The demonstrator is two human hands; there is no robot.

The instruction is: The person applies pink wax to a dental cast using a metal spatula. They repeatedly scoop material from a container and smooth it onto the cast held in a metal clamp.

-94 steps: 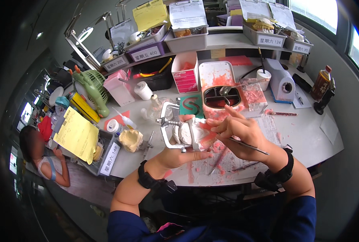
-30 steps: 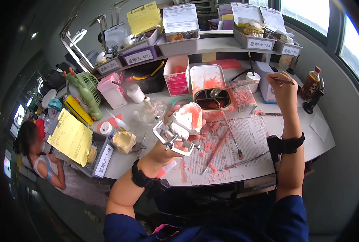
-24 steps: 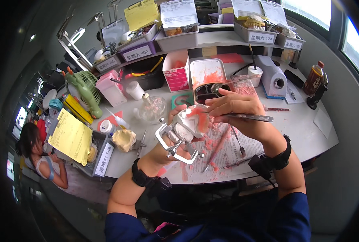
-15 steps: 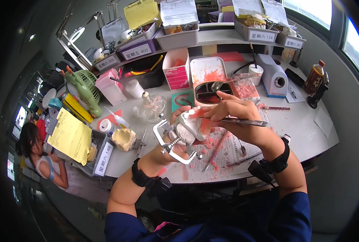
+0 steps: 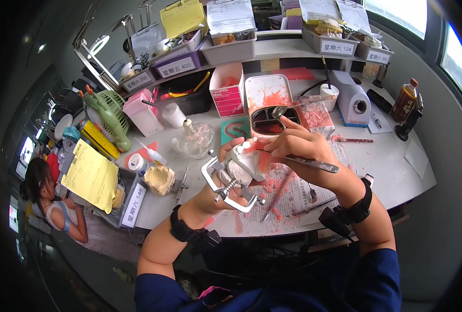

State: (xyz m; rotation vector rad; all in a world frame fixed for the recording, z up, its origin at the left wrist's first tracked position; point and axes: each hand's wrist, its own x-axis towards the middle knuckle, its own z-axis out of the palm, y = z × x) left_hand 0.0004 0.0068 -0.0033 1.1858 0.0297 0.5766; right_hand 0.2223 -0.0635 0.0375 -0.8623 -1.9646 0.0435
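Observation:
My left hand (image 5: 210, 198) is wrapped round a white plaster dental model (image 5: 249, 164) mounted on a metal articulator (image 5: 206, 172), whose frame points down toward me. White teeth and pink wax (image 5: 265, 161) cover the model's upper side. Pinched in my right hand (image 5: 309, 151) is a wax carver (image 5: 314, 164) with a worn, dark flat handle slanting down to the right. Its tip is at the pink wax, hidden behind my fingers. Below the hands, wax scraps and a slim tool (image 5: 279, 193) lie on a printed sheet (image 5: 304, 200).
Behind my hands stands an open wax tin (image 5: 267, 86) with a spoon-like tool across it. Leftward are a glass burner (image 5: 195, 139), a yellowish plaster model (image 5: 159, 180) and a grey tray (image 5: 124, 210). A grey-white device (image 5: 350, 99) and a bottle (image 5: 405, 100) stand right. Another person sits far left.
The carver's handle end has dipped and swung slightly left as my right hand turned. The articulator and model have tilted a little, with the frame's lower end shifting right.

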